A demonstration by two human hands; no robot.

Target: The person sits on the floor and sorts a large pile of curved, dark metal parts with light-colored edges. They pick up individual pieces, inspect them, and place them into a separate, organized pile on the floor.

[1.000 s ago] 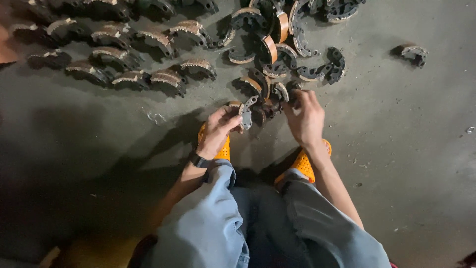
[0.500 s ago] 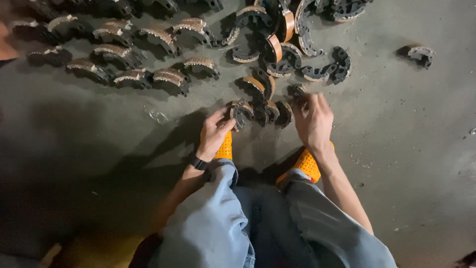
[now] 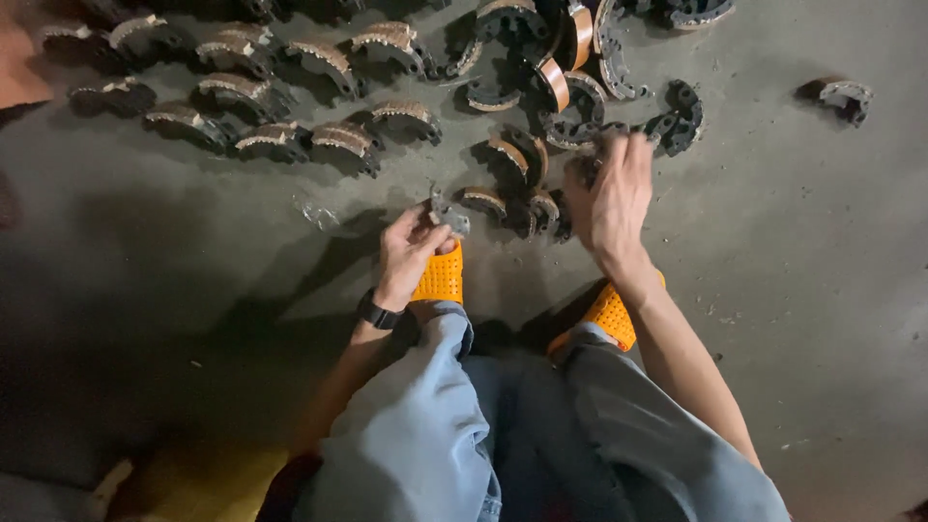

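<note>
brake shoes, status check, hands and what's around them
Left hand grips one brake shoe. Right hand reaching into loose pile. Small cluster lies between hands.

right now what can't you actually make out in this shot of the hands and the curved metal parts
- Head view: the left hand covers most of the small grey curved metal piece it holds.
- Head view: the right hand is blurred; whether its fingers grip anything cannot be told.
- Head view: the top edge cuts off the pile of dark curved metal shoes with tan linings.
- Head view: the rows of worn curved shoes are too dim for surface detail.
</note>
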